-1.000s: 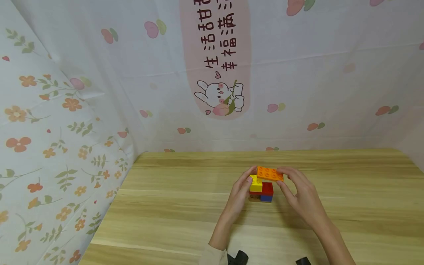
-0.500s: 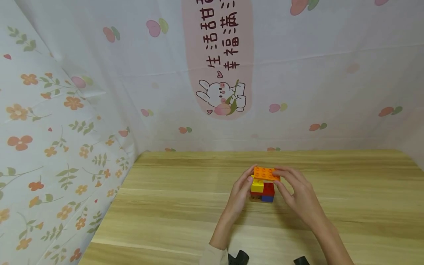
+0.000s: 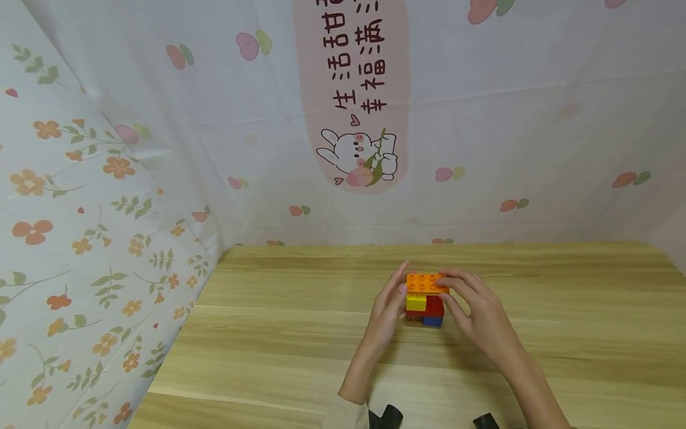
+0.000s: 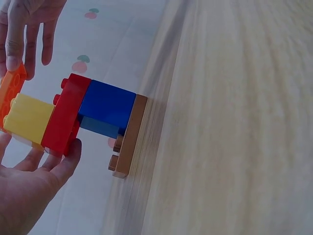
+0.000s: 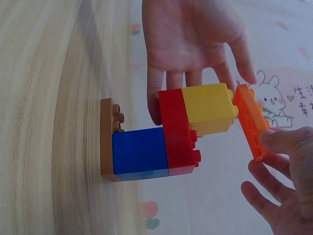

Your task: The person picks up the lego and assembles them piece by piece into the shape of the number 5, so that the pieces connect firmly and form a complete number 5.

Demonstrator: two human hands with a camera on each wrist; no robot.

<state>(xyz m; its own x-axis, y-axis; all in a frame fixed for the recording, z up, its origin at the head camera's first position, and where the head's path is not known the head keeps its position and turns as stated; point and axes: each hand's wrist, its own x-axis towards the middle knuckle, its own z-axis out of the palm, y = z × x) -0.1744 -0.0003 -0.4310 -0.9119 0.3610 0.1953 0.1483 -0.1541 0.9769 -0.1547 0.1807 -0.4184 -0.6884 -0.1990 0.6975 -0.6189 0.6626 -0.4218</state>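
My right hand [image 3: 485, 319] pinches a flat orange toy brick [image 3: 417, 285] between thumb and fingers, studs up. It lies over a yellow brick [image 5: 208, 105], slightly tilted, one end right at the yellow studs in the right wrist view. Below the yellow brick comes a red brick [image 5: 176, 132], then a blue brick [image 5: 139, 152] on a flat brown brick [image 4: 132, 139], which stands on the table. Fingers mostly straight, my left hand [image 3: 384, 316] rests against the stack's left side; its fingertips touch the red brick, and its thumb reaches the orange brick's end.
The wooden table [image 3: 278, 333] extends on both sides of the stack. A patterned cloth [image 3: 257, 137] hangs behind it and another floral cloth [image 3: 96, 238] at the left. Two black pieces, such as this left one [image 3: 387, 417], show near the wrists.
My right hand has brought the orange brick left and lower, so it now overlaps the top of the yellow brick. My left fingers have straightened a little; the stack has stayed put.
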